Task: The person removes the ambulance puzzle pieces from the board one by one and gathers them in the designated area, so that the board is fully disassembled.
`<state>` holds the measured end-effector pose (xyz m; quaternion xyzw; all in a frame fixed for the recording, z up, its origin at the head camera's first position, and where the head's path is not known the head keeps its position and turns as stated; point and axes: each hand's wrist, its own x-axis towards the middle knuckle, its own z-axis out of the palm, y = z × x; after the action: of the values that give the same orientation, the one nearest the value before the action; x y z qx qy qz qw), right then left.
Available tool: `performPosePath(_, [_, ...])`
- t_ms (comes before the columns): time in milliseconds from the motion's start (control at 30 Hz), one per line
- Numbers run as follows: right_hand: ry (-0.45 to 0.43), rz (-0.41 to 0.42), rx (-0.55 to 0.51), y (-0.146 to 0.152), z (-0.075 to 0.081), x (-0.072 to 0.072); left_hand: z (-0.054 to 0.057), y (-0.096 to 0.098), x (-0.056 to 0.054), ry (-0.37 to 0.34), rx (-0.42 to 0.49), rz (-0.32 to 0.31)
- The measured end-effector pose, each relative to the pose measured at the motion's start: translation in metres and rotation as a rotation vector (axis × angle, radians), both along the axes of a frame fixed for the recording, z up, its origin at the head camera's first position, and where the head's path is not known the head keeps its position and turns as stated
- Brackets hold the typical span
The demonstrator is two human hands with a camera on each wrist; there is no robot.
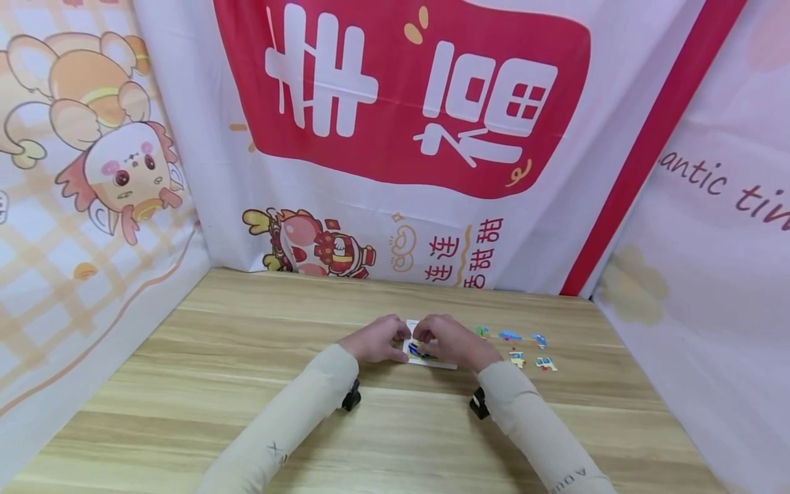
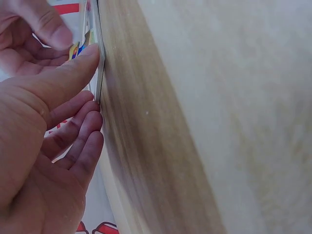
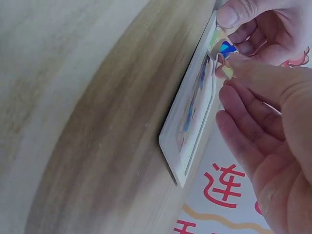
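A small white puzzle board (image 1: 439, 365) with a colourful picture lies flat on the wooden table. My left hand (image 1: 376, 340) holds the board's left side, thumb at the near edge and fingers curved beyond it. Over the board, my right hand (image 1: 455, 342) pinches a small puzzle piece between thumb and fingers; a yellow bit of this piece (image 3: 227, 72) shows in the right wrist view. Blue and yellow parts of the picture lie between the two hands, partly covered by the fingers. In the left wrist view the right hand (image 2: 34, 36) is close beside my left thumb.
Several loose puzzle pieces lie right of the board, among them a blue one (image 1: 509, 335) and a yellow-and-blue one (image 1: 546, 363). A printed cloth (image 1: 395, 199) hangs behind the wooden table (image 1: 395, 432), with more cloth at both sides.
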<state>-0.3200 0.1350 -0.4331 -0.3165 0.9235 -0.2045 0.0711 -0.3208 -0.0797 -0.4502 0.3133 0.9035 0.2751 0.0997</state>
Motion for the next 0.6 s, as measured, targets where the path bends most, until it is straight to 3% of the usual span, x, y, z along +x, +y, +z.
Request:
performPosePath(367, [0.015, -0.042, -0.211, 0.007, -0.007, -0.001, 0.002, 0.002, 0.0, 0.029, 0.001, -0.011])
performPosePath(600, [-0.025, -0.083, -0.266, 0.033, -0.005, -0.001, 0.003, 0.0, 0.002, -0.015, -0.002, 0.019])
